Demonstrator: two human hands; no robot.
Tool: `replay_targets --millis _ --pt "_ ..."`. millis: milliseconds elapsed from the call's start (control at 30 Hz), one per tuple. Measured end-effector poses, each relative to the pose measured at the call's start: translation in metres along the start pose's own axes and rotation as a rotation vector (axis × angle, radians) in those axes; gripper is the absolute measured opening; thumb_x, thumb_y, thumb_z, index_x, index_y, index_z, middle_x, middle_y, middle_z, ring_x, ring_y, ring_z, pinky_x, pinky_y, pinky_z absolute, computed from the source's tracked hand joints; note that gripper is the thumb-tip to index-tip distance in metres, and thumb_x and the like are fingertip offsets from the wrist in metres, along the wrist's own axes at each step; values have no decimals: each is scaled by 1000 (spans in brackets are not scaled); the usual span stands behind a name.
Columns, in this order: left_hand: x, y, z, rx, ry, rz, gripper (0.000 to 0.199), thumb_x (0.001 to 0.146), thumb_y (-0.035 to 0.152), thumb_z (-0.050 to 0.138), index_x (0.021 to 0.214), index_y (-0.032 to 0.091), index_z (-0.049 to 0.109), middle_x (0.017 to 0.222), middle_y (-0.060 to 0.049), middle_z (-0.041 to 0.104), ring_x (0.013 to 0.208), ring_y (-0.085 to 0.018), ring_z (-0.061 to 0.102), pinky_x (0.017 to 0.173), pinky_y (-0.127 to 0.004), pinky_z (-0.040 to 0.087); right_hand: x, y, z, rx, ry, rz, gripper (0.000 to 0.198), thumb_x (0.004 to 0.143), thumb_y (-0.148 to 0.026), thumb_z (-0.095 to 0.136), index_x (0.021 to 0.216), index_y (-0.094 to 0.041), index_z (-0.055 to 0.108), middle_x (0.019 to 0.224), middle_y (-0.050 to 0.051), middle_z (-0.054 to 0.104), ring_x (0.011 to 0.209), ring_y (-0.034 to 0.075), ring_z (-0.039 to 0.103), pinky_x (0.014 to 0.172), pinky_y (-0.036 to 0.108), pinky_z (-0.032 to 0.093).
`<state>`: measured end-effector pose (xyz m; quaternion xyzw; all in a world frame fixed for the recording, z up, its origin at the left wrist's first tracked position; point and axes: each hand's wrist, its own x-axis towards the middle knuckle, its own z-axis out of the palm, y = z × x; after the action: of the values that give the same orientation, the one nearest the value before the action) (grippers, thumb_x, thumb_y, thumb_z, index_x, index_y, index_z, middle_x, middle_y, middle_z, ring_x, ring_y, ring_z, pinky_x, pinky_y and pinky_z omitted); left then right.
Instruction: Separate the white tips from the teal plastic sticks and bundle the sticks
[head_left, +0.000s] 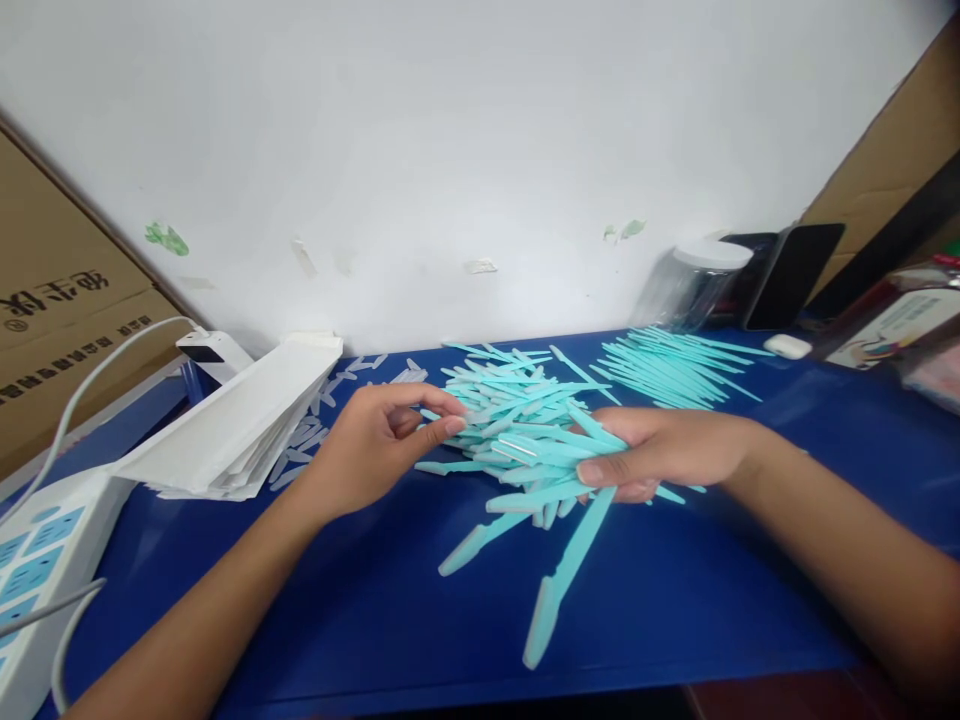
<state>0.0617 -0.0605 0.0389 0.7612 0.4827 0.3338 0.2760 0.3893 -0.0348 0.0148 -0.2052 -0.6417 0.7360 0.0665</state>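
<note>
My right hand is wrapped round a fanned bunch of turquoise eyebrow razors, thumb on top and blade ends pointing left and down. Behind and below the bunch spreads a loose pile of the same razors. At the pile's left edge, my left hand has its thumb and index finger drawn together; whatever may be between the fingertips cannot be made out. Small translucent covers lie scattered left of the pile. A neater fan of razors rests at the back right.
A stack of white paper sleeves and a power strip with cables occupy the left. At the back right stand a clear jar with a white lid, a phone and a bottle. A white wall borders the blue table.
</note>
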Motion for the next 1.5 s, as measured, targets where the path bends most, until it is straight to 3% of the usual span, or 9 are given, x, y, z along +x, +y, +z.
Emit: replay_targets --millis 100,200,467,667,833,1033,1167,1367,1500 --pt "-4 2 13 -204 -14 -13 29 91 49 80 98 21 86 61 -1 64 49 -12 44 44 -24 28 1 -2 3 -43 11 -3 40 100 -53 74 88 -16 65 65 -7 45 56 8 36 51 24 28" --pt "-6 1 19 -254 -7 -16 29 90 47 82 102 21 88 73 -6 74 53 -14 53 44 -25 34 2 -4 4 -72 12 4 42 100 -55 73 88 -17 62 67 -7 45 56 9 36 51 25 29" --pt "-7 7 19 -35 154 171 12 92 36 84 99 29 90 71 1 71 54 -10 40 53 -27 36 0 -3 3 -125 47 49 46 99 -56 73 80 -19 56 65 -6 48 58 9 40 54 26 32" --pt "-8 6 19 -43 198 169 9 92 35 84 97 29 89 80 0 78 52 -9 36 50 -27 33 1 -5 3 -111 15 24 46 99 -57 72 80 -18 56 65 -7 46 57 9 37 53 26 30" --pt "-9 9 20 -5 283 302 6 89 23 88 92 27 88 98 -1 85 59 -9 58 49 -25 35 -1 -5 3 -121 46 52 46 99 -56 74 80 -18 56 65 -7 46 57 9 39 55 26 32" --pt "-9 9 21 -28 215 398 13 91 13 84 94 25 88 99 -2 86 73 -12 73 48 -22 39 0 -10 5 -141 56 81 48 99 -58 73 78 -19 54 65 -6 47 58 9 40 56 27 33" --pt "-9 6 21 -56 212 386 15 91 11 82 92 24 88 97 -2 86 62 -9 66 45 -23 34 1 -13 7 -154 35 66 50 98 -61 71 77 -19 55 65 -7 46 57 9 39 54 26 32" --pt "-12 6 23 -55 199 261 7 89 21 86 93 25 89 95 -1 86 48 -6 37 45 -26 31 -2 -9 5 -156 84 121 49 97 -59 75 79 -19 54 67 -6 48 60 10 41 57 26 35" --pt "-10 3 22 -68 194 190 6 89 29 87 93 26 89 75 1 78 50 -8 26 45 -27 25 -1 -7 3 -145 33 62 48 99 -59 71 80 -19 55 66 -7 46 58 9 37 56 27 31"
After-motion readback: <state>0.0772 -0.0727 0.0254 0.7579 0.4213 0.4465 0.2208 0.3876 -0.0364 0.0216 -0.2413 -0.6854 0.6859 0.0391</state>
